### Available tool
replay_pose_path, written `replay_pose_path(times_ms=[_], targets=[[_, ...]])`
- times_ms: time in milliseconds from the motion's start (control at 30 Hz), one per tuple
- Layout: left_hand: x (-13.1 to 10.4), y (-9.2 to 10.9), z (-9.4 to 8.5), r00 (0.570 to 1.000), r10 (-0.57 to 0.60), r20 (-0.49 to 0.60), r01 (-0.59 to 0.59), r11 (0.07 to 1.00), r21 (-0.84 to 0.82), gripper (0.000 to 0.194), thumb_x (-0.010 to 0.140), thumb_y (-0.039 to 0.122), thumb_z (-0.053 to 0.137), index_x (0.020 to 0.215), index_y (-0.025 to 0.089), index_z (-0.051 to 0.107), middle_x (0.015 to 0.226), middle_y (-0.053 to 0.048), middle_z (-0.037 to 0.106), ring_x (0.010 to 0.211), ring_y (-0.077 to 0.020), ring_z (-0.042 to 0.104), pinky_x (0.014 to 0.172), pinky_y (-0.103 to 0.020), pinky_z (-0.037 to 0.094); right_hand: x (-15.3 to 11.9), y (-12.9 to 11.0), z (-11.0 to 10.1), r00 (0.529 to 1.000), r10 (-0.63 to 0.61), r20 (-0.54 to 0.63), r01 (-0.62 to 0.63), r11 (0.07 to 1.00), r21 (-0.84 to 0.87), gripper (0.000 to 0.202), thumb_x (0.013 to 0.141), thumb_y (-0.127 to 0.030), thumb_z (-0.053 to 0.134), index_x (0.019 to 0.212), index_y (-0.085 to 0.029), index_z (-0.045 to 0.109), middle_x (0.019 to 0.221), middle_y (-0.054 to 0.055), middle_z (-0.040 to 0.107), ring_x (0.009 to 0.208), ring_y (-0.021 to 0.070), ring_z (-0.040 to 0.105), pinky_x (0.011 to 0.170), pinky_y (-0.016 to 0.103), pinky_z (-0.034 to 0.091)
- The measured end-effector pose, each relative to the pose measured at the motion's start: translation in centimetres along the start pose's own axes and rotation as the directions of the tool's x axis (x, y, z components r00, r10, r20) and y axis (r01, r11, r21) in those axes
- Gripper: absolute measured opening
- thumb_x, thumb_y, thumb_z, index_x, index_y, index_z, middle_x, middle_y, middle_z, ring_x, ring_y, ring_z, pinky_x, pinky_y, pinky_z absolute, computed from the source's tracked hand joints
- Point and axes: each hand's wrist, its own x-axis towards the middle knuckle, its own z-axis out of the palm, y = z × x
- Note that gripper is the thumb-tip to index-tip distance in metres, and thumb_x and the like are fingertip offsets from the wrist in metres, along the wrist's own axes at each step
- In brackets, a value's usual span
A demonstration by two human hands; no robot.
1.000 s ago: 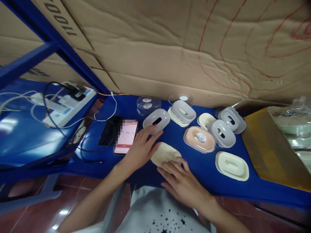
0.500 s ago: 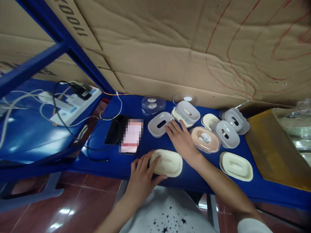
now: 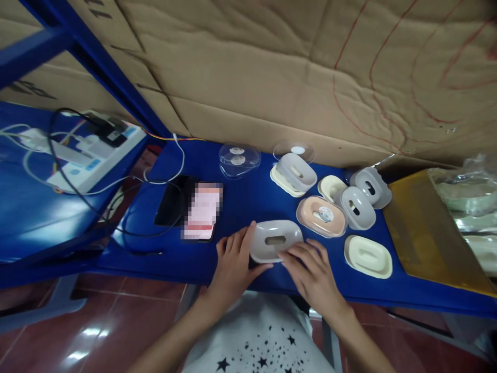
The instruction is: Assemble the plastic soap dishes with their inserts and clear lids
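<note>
A grey oval soap dish (image 3: 275, 228) with a slot in its floor is near the table's front edge. My left hand (image 3: 235, 259) grips its left end, thumb along the front and fingers at the side. My right hand (image 3: 310, 267) has its fingertips closed on the front right rim. The cream tray that lay at this spot is hidden, and I cannot tell how the dish sits on it. Right of my hands lies another cream tray (image 3: 368, 256). Beyond them is a peach soap dish (image 3: 320, 217) under a clear cover with a round label.
Grey dishes (image 3: 357, 210) and cream trays (image 3: 287, 182) stand toward the back. Clear lids (image 3: 239, 161) lie near the cardboard wall (image 3: 240, 77). A lit phone (image 3: 202, 212), cables and a power strip (image 3: 97, 160) are left. An open box (image 3: 435, 233) of wrapped pieces stands right.
My right hand has brought the grey soap dish toward me, to where the cream tray was under my left hand. Both hands now hold the dish. The view has shifted slightly.
</note>
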Motion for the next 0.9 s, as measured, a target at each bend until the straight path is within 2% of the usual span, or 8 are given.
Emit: replay_pose_path(times_ms=[100, 200, 300, 400, 600, 767, 900], targets=[[0.2, -0.1, -0.5, 0.998, 0.039, 0.047, -0.038, 0.999, -0.019, 0.109, 0.094, 0.07, 0.071, 0.174, 0.026, 0.013, 0.155, -0.023, 0.057, 0.136, -0.0405, 0.06, 0.108, -0.057, 0.044, -0.4, -0.1, 0.6, 1.0, -0.02, 0.023, 0.021, 1.0, -0.016, 0.034, 0.104, -0.008, 0.059, 0.134, -0.021, 0.07, 0.121, 0.007, 0.076, 0.123, 0.0228, 0.066, 0.119, 0.048, 0.038], [0.0, -0.5, -1.6, 0.989, 0.111, 0.095, -0.106, 0.993, -0.061, 0.089, 0.1, 0.053, 0.072, 0.172, 0.03, 0.025, 0.165, -0.021, 0.047, 0.145, -0.0399, 0.053, 0.112, -0.057, 0.045, -0.5, -0.3, 0.9, 0.998, -0.037, 0.058, 0.038, 0.999, -0.027, 0.033, 0.105, -0.009, 0.059, 0.133, -0.022, 0.071, 0.121, 0.006, 0.077, 0.122, 0.0227, 0.066, 0.12, 0.048, 0.037], [-0.3, -0.7, -2.5, 0.976, 0.177, 0.127, -0.166, 0.982, -0.091, 0.073, 0.104, 0.037, 0.07, 0.168, 0.03, 0.034, 0.168, -0.021, 0.043, 0.15, -0.0381, 0.049, 0.115, -0.057, 0.046, -0.9, -0.5, 0.9, 0.995, -0.072, 0.068, 0.075, 0.996, -0.038, 0.033, 0.105, -0.009, 0.059, 0.134, -0.022, 0.071, 0.12, 0.006, 0.078, 0.118, 0.0229, 0.067, 0.119, 0.048, 0.036], [-0.3, -0.5, -2.7, 0.969, 0.21, 0.129, -0.201, 0.976, -0.079, 0.066, 0.104, 0.029, 0.069, 0.164, 0.029, 0.04, 0.169, -0.02, 0.042, 0.149, -0.0366, 0.05, 0.117, -0.058, 0.046, -1.7, -0.4, 1.0, 0.994, -0.09, 0.064, 0.093, 0.995, -0.045, 0.035, 0.106, -0.009, 0.059, 0.135, -0.023, 0.07, 0.118, 0.005, 0.079, 0.115, 0.0221, 0.067, 0.119, 0.048, 0.036], [0.0, 0.0, -2.2, 0.954, 0.257, 0.151, -0.255, 0.966, -0.032, 0.045, 0.106, 0.025, 0.065, 0.151, 0.026, 0.056, 0.165, -0.017, 0.049, 0.143, -0.0343, 0.056, 0.118, -0.059, 0.044, -3.2, 0.6, 1.9, 0.996, -0.075, 0.055, 0.077, 0.996, -0.046, 0.034, 0.105, -0.009, 0.061, 0.135, -0.023, 0.071, 0.117, 0.004, 0.079, 0.113, 0.0209, 0.068, 0.118, 0.047, 0.038], [-0.1, 0.0, -2.0, 0.953, 0.24, 0.182, -0.239, 0.971, -0.03, 0.045, 0.108, 0.028, 0.063, 0.152, 0.027, 0.054, 0.167, -0.017, 0.046, 0.145, -0.034, 0.055, 0.118, -0.06, 0.044, -3.5, 1.0, 2.5, 0.996, -0.065, 0.054, 0.067, 0.998, -0.022, 0.042, 0.105, -0.005, 0.055, 0.141, -0.023, 0.067, 0.123, 0.003, 0.078, 0.119, 0.0196, 0.067, 0.123, 0.045, 0.036], [0.9, -0.1, -2.8, 0.955, 0.267, 0.125, -0.265, 0.964, -0.036, 0.049, 0.107, 0.039, 0.064, 0.153, 0.026, 0.053, 0.165, -0.018, 0.049, 0.145, -0.0346, 0.055, 0.118, -0.059, 0.044, -3.2, 1.1, 2.6, 0.996, -0.057, 0.064, 0.058, 0.998, -0.013, 0.041, 0.107, -0.014, 0.058, 0.146, -0.024, 0.064, 0.138, 0.006, 0.074, 0.132, 0.021, 0.063, 0.125, 0.046, 0.038]])
